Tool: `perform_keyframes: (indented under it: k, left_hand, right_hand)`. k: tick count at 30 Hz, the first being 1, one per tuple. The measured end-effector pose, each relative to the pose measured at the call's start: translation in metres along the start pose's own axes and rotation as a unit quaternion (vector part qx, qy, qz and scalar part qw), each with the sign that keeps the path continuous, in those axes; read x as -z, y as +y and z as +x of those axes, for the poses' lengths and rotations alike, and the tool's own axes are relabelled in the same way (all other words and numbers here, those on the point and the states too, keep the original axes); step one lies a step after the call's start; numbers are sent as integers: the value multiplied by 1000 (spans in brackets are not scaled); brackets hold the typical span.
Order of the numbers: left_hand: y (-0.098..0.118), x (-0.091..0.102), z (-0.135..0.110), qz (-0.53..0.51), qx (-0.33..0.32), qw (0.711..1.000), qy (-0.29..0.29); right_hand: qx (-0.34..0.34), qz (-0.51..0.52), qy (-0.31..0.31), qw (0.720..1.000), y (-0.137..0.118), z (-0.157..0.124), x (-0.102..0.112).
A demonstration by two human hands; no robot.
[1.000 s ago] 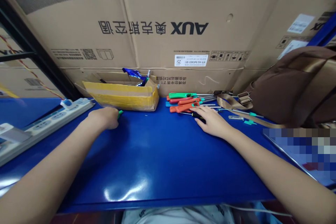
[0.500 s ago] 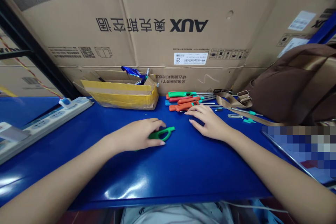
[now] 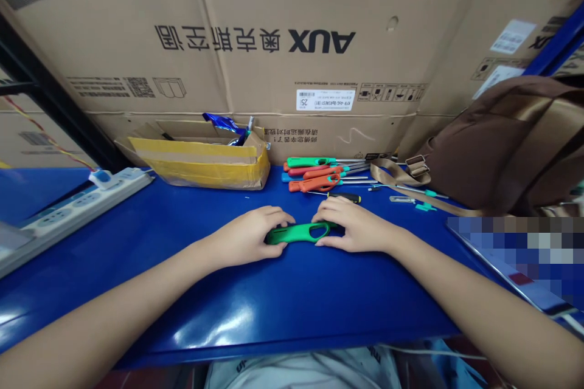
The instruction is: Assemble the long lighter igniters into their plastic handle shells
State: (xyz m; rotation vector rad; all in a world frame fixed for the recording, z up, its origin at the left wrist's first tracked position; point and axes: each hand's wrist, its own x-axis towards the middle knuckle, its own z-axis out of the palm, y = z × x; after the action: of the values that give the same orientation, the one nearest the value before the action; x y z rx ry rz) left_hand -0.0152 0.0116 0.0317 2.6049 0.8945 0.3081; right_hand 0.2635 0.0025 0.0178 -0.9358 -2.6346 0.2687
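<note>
A green plastic tool handle (image 3: 298, 233) with a slot in it lies across the middle of the blue table (image 3: 274, 304). My left hand (image 3: 249, 234) grips its left end with curled fingers. My right hand (image 3: 351, 225) closes over its right end. A pile of screwdrivers (image 3: 319, 173) with green, red and orange handles lies just behind my hands, and a small black-and-yellow screwdriver (image 3: 344, 197) lies by my right fingers.
A low cardboard box with yellow tape (image 3: 201, 161) sits at the back left. A white power strip (image 3: 68, 206) runs along the left. A brown bag (image 3: 506, 146) with a strap stands at the right. Large cardboard cartons (image 3: 274, 42) form the back wall.
My left hand carried the green handle from beside the yellow-taped box to the table's middle. My right hand left the screwdriver pile and took hold of the handle's other end.
</note>
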Motion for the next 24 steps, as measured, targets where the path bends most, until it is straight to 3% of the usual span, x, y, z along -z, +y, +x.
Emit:
perform_keyframes:
  k: [11,24]
  left_hand:
    - [-12,-27,6,-81,6,991,107]
    - [-13,-38,8,-84,-17,987,133]
  right_hand:
    - [-58,67,-1,996,-2,-2,2]
    - [-88,-2,-9,996,-17,0,1]
